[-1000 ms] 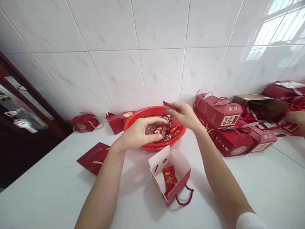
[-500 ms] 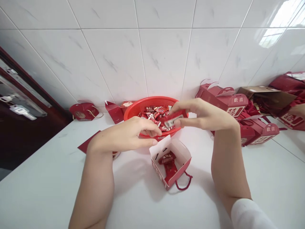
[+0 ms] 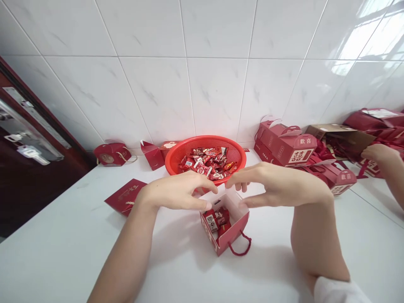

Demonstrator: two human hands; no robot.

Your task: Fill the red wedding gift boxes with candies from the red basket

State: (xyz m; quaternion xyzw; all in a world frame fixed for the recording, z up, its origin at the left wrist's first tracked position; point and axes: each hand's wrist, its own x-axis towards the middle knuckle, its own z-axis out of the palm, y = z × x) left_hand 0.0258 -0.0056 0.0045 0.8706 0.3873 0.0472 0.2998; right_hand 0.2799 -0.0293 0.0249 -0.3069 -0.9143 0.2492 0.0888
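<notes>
A small red gift box point(image 3: 232, 235) with a dark red cord handle stands with its top open on the white table. Several red wrapped candies point(image 3: 217, 219) lie inside it. My left hand point(image 3: 181, 191) is at the box's left flap, thumb by the rim, thumb and fingers apart. Over the right side curves my right hand point(image 3: 274, 185), holding nothing, its fingers apart and its thumb at the edge. Whether either hand presses the card is hard to tell. Right behind the box sits a red plastic basket point(image 3: 176, 148) of wrapped candies.
Closed red gift boxes point(image 3: 280, 143) are stacked at the right, beside a brown carton point(image 3: 344, 134). Another person's hand point(image 3: 383, 155) reaches in at far right. More red boxes point(image 3: 112, 153) stand at the left, and a red box point(image 3: 126, 195) lies nearer. A tiled wall point(image 3: 217, 97) rises behind.
My right hand has come from the basket to the box and let go of a candy, which now lies inside. My left hand has shifted slightly right. The view has tilted up a little.
</notes>
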